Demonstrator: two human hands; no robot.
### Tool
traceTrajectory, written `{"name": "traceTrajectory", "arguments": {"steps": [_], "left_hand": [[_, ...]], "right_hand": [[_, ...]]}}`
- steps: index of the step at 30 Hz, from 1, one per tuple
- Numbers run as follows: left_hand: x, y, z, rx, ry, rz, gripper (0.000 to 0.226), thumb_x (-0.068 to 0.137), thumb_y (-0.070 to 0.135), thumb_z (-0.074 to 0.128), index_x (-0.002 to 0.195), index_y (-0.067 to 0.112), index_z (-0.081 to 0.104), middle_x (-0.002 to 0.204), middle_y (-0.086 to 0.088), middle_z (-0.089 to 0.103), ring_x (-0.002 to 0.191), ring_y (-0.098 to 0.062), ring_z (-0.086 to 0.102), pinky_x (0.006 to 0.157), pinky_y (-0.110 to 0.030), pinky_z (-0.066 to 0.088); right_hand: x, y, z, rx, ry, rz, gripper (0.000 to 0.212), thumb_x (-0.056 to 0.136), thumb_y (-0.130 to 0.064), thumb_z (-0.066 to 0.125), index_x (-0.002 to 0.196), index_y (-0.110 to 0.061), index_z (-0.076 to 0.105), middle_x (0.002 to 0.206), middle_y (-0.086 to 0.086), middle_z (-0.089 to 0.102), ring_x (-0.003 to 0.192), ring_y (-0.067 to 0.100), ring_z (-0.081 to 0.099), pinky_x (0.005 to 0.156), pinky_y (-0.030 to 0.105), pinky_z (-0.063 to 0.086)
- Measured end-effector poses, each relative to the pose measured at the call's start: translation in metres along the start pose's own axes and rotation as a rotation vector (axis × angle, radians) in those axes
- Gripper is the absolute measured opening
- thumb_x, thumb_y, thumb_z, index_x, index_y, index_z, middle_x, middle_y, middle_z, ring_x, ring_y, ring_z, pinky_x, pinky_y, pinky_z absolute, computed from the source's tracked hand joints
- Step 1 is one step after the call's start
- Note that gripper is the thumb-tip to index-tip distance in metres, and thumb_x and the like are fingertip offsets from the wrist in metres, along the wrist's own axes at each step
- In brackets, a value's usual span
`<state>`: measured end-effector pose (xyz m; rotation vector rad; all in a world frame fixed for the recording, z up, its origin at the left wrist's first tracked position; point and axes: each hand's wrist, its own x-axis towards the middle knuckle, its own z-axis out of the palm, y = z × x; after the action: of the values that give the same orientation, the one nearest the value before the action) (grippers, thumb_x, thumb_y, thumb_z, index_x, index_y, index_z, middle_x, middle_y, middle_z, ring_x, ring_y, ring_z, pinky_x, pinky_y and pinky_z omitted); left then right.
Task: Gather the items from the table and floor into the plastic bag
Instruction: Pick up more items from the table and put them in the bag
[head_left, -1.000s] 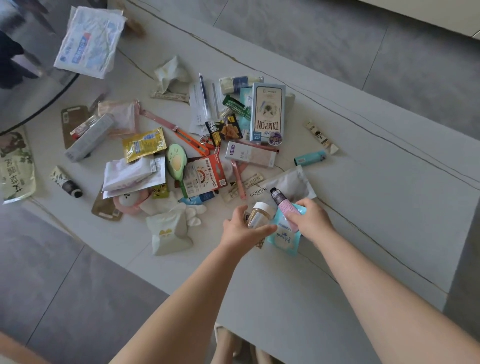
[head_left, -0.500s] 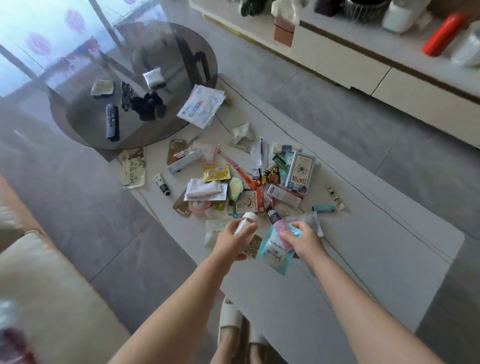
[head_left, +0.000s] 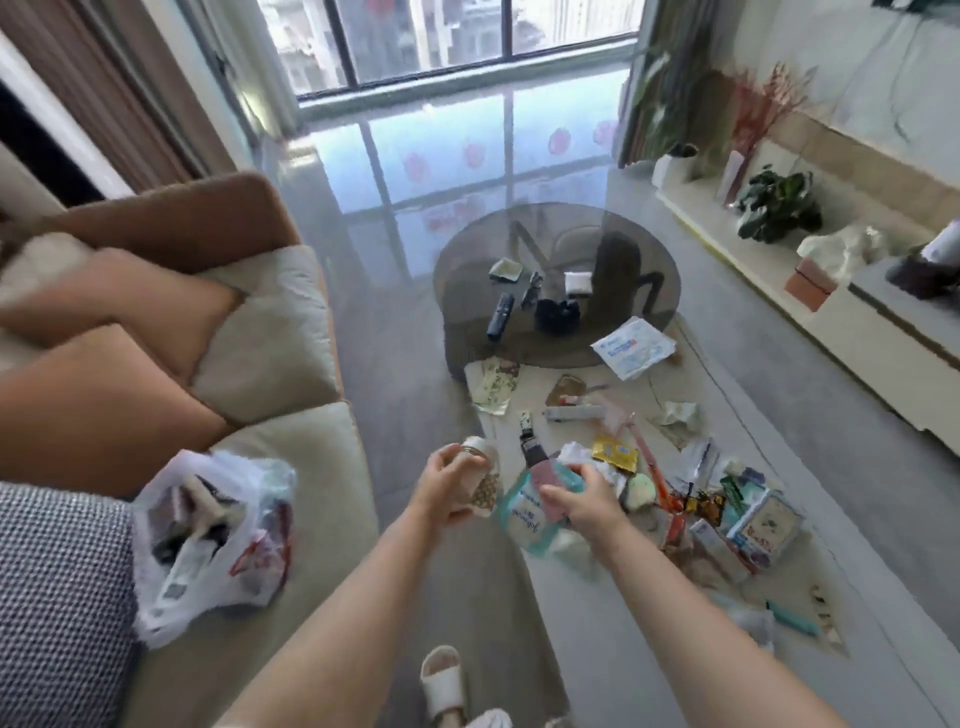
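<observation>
Plastic bag (head_left: 208, 535) on sofa, left of both hands' fingers, clamped on jar (head_left: 480, 475) & pouch (head_left: 524, 512).

My plastic bag (head_left: 208, 535) sits on the sofa (head_left: 291, 467) at lower left. The low table (head_left: 649, 649) holding scattered items lies right; the glass table (head_left: 467, 270) stands behind it.

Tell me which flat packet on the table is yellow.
The small gold-yellow sachet, just beyond the right hand. The large packet near the glass table is white and blue.
</observation>
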<state>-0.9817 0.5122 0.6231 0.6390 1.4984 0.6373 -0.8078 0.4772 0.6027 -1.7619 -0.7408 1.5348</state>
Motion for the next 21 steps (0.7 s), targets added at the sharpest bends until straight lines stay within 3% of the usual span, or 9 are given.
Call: {"name": "traceTrajectory", "arguments": {"steps": [2, 6, 8, 12, 15, 18, 21], "left_hand": [[-0.004, 0.006, -0.043, -0.091, 0.092, 0.006, 0.040, 0.086, 0.021, 0.059, 0.125, 0.025, 0.051, 0.109, -0.004, 0.056, 0.076, -0.014, 0.052, 0.060, -0.024, 0.043], [-0.010, 0.011, -0.128, -0.216, 0.215, 0.039, 0.045, 0.083, 0.029, 0.058, 0.128, 0.025, 0.049, 0.099, -0.003, 0.055, 0.076, -0.016, 0.052, 0.067, -0.026, 0.045], [-0.010, 0.008, -0.173, -0.252, 0.261, 0.041, 0.037, 0.091, 0.026, 0.052, 0.128, 0.025, 0.048, 0.097, -0.001, 0.054, 0.077, -0.015, 0.052, 0.068, -0.025, 0.045], [-0.006, -0.005, -0.261, -0.333, 0.343, 0.049, 0.056, 0.089, 0.029, 0.058, 0.141, 0.027, 0.036, 0.130, -0.008, 0.047, 0.098, -0.022, 0.052, 0.066, -0.029, 0.050], [-0.005, -0.018, -0.317, -0.387, 0.389, 0.066, 0.058, 0.089, 0.026, 0.061, 0.140, 0.019, 0.034, 0.131, -0.005, 0.045, 0.090, -0.017, 0.054, 0.052, -0.020, 0.050], [0.007, -0.040, -0.370, -0.392, 0.431, 0.023, 0.069, 0.084, 0.029, 0.066, 0.144, 0.013, 0.034, 0.138, -0.005, 0.044, 0.108, -0.022, 0.051, 0.072, -0.026, 0.045], [0.015, -0.059, -0.414, -0.396, 0.524, -0.047, 0.058, 0.090, 0.021, 0.062, 0.142, 0.010, 0.037, 0.140, -0.011, 0.044, 0.112, -0.023, 0.047, 0.084, -0.027, 0.037]], "right_hand": [[-0.001, -0.019, 0.041, -0.038, -0.069, -0.022, 0.040, 0.084, 0.001, 0.064, 0.119, -0.004, 0.044, 0.104, 0.015, 0.058, 0.080, 0.021, 0.060, 0.063, 0.034, 0.053], [-0.001, -0.050, 0.127, -0.187, -0.170, -0.094, 0.046, 0.082, -0.008, 0.067, 0.122, -0.011, 0.044, 0.113, 0.012, 0.056, 0.100, 0.029, 0.062, 0.084, 0.046, 0.053], [0.000, -0.060, 0.170, -0.231, -0.200, -0.122, 0.039, 0.082, -0.008, 0.066, 0.114, -0.013, 0.047, 0.106, 0.009, 0.058, 0.093, 0.025, 0.062, 0.081, 0.044, 0.054], [0.002, -0.072, 0.255, -0.269, -0.241, -0.144, 0.028, 0.081, -0.009, 0.066, 0.104, -0.015, 0.051, 0.091, 0.003, 0.061, 0.082, 0.019, 0.061, 0.074, 0.039, 0.053], [0.010, -0.067, 0.312, -0.295, -0.257, -0.132, 0.030, 0.082, -0.007, 0.066, 0.108, -0.011, 0.052, 0.086, 0.001, 0.061, 0.075, 0.016, 0.060, 0.063, 0.031, 0.050], [0.017, -0.058, 0.363, -0.330, -0.257, -0.119, 0.034, 0.084, -0.013, 0.067, 0.113, -0.010, 0.050, 0.089, 0.002, 0.061, 0.072, 0.012, 0.059, 0.056, 0.025, 0.045], [0.019, -0.051, 0.407, -0.362, -0.256, -0.094, 0.043, 0.084, -0.022, 0.069, 0.119, -0.012, 0.045, 0.096, 0.005, 0.059, 0.077, 0.015, 0.058, 0.060, 0.026, 0.046]]}}
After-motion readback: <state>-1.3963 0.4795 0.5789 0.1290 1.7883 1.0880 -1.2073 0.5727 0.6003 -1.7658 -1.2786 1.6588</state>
